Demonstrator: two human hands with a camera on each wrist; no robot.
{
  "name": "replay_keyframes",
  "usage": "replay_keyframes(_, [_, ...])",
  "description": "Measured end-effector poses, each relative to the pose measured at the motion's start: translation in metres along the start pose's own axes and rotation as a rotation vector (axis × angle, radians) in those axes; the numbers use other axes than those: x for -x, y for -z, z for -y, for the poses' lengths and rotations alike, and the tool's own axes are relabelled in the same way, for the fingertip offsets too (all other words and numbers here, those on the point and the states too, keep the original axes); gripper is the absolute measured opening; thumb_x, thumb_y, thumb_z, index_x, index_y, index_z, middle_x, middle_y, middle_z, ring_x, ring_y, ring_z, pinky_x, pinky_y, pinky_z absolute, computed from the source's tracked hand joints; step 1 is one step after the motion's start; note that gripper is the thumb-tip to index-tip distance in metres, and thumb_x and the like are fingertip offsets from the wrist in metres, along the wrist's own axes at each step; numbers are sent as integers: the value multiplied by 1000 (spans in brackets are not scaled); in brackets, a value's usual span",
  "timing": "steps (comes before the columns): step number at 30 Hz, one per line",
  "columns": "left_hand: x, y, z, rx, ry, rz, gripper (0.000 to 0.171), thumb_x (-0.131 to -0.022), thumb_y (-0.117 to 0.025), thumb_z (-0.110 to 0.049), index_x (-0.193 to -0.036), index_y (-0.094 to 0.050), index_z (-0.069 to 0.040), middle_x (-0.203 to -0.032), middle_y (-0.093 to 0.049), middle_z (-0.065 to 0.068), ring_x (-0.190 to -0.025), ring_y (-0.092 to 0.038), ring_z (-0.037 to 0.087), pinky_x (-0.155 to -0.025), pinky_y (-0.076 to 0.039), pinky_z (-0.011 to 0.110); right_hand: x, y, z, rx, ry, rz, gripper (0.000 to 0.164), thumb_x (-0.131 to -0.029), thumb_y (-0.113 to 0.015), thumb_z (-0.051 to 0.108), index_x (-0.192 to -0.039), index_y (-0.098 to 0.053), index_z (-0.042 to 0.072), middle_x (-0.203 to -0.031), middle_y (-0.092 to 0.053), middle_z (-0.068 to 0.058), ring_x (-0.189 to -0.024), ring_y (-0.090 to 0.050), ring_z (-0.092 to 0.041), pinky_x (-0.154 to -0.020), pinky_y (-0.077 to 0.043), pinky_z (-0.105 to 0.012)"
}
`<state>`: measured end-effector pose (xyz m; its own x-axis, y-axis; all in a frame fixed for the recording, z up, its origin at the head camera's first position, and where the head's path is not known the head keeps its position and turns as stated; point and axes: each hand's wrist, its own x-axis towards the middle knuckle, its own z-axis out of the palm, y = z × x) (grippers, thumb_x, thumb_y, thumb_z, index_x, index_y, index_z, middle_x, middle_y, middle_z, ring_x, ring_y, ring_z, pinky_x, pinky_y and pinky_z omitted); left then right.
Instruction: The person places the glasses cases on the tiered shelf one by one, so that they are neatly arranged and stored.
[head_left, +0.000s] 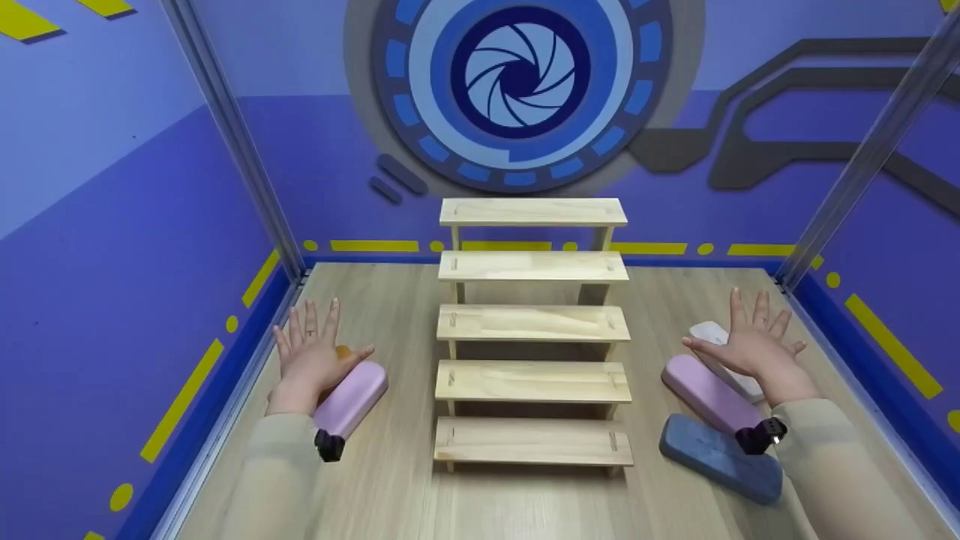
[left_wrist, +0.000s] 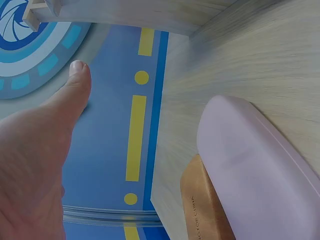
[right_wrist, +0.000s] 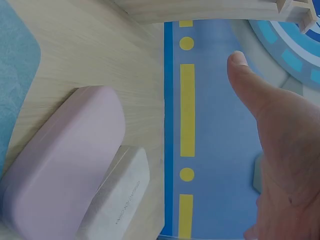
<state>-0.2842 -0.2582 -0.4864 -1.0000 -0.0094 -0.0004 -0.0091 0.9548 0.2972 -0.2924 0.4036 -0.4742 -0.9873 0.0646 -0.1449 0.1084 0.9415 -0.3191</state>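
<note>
Table [head_left: 405, 465]: 5-step wooden rack [head_left: 534, 323] noted upright, approx. ctr. L hand [head_left: 306, 361] & R hand [head_left: 761, 351] are held raised, fingers spread wide, nothing gripped. Cases seen on table: R of rack, blue case [head_left: 720, 459], pink case [head_left: 711, 394], white case [right_wrist: 117, 200]; L of rack, 2nd pink case [head_left: 354, 397] w/ brown case [left_wrist: 202, 200] beside, part hidden. Judged best: cases be gripped singly, across narrow width, rack kept unbumped.

A booth or staged set is suggested: a wood-grain surface [head_left: 405, 484] is enclosed on 3 sides by blue-purple walls [head_left: 300, 172], which are edged at 2 corners with metal posts [head_left: 234, 135] and decorated with a round aperture motif [head_left: 519, 79], grey piping shapes [head_left: 675, 154] and yellow dashes [head_left: 373, 246].
</note>
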Motion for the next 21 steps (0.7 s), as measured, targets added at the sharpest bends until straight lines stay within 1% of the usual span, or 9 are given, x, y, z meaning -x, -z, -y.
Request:
replay_keyframes(5, [0, -2, 1, 10, 1, 0, 113, -90, -49, -81, -166, 5, -17, -170, 18, 25, -154, 21, 51, -115, 26, 71, 1, 1, -2, -10, 3, -17, 135, -83, -53, 86, -157, 27, 6, -154, 43, -33, -132, 34, -72, -88, 10, -97])
replay_keyframes(11, [2, -6, 3, 44, -3, -10, 110, -92, -51, -76, -166, 4, -16, -169, 14, 27, -154, 20, 51, -116, 25, 71, 2, 1, -6, -40, -2, -58, 132, -85, -56, 82, -158, 26, 9, -156, 40, -33, -135, 30, -72, -89, 7, -97])
replay_keyframes(17, [4, -10, 1, 83, 13, 6, 113, -91, -47, -81, -166, 9, -17, -169, 17, 27, -154, 21, 52, -116, 25, 70, 6, 0, -14, -95, 3, -96, 128, -87, -56, 80, -159, 26, 13, -159, 35, -33, -141, 26, -69, -92, 3, -96])
replay_keyframes(21, [6, -14, 0, 133, 27, 16, 112, -92, -47, -79, -165, 12, -18, -170, 18, 25, -154, 19, 52, -118, 22, 70, 10, 0, -18, -148, 19, -121, 123, -90, -56, 76, -160, 24, 13, -162, 31, -32, -143, 21, -68, -95, 0, -95])
